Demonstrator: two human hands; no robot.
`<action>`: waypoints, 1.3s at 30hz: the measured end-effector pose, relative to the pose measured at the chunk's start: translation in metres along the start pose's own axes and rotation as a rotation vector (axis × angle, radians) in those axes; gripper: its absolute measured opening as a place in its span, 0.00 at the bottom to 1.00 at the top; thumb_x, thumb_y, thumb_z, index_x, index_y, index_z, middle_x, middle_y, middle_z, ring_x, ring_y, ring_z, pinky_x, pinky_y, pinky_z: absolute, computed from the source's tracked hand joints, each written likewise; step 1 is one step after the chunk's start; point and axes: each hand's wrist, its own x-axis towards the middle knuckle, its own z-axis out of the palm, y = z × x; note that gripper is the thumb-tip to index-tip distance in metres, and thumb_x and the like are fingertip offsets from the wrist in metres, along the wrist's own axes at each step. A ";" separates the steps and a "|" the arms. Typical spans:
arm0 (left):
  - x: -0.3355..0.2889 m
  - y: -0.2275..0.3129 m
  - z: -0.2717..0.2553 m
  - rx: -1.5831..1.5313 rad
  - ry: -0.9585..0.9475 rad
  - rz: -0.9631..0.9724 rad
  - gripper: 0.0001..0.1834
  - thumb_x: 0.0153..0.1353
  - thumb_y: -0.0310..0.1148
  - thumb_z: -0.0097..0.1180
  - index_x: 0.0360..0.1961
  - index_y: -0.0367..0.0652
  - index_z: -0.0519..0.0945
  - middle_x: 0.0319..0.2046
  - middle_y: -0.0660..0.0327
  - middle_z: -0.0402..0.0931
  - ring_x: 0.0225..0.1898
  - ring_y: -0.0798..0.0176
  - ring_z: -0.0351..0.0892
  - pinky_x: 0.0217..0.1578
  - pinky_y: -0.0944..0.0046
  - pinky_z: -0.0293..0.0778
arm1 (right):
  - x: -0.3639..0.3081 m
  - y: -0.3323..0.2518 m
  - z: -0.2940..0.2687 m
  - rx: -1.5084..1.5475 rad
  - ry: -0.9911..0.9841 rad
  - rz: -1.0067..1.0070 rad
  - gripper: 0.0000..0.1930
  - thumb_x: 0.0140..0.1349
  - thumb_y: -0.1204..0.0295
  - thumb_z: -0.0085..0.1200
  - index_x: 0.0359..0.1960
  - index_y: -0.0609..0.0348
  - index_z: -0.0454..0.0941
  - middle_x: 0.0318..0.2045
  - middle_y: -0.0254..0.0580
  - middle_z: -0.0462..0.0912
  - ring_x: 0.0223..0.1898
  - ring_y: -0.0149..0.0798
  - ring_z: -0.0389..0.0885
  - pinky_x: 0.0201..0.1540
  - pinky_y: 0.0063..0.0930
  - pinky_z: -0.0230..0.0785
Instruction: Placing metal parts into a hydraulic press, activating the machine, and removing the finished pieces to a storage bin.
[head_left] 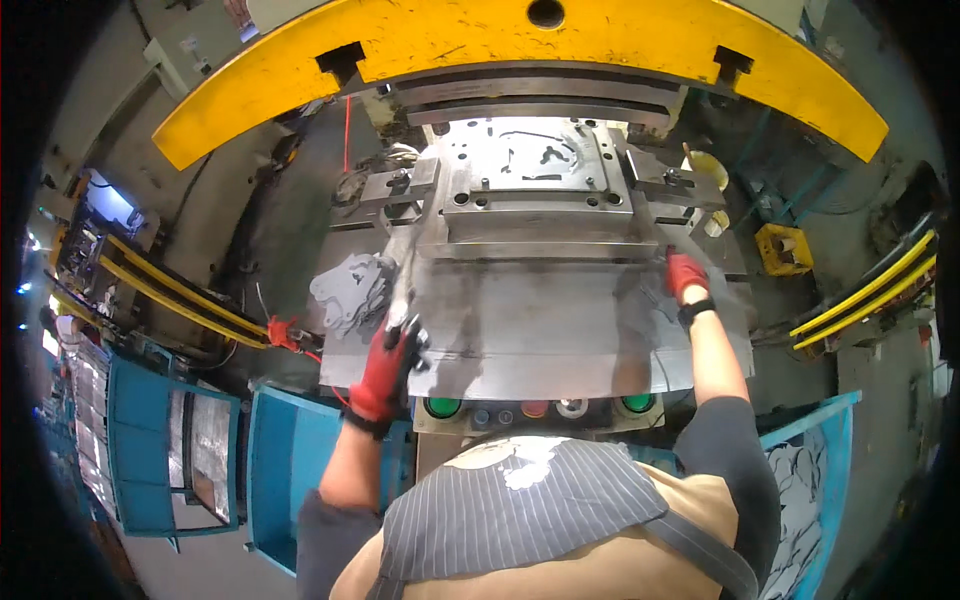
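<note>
Hands: As we look down, our red-gloved left hand [388, 365] and right hand [686, 274] stand well apart over the grey metal table [535, 315].
Left grip: fingers at the near end of a blurred pale strip [402, 268]; we cannot tell if they close on it.
Right grip: beside the die block's [540, 228] near right corner; finger closure unclear to us.
Grey plates [350, 290]: piled left of the strip.

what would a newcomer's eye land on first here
A scuffed yellow beam spans the top. Below, the red-gloved left hand is near piled grey plates, the red-gloved right hand toward the metal surface's right. Two green buttons sit just beyond the striped apron.
</note>
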 end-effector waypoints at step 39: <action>-0.068 -0.087 -0.007 0.332 -0.094 -0.092 0.21 0.58 0.31 0.48 0.52 0.38 0.65 0.32 0.60 0.74 0.33 0.67 0.72 0.37 0.67 0.68 | -0.186 0.048 0.071 2.056 0.351 0.313 0.16 0.55 0.61 0.53 0.39 0.59 0.73 0.23 0.37 0.78 0.17 0.29 0.74 0.19 0.19 0.67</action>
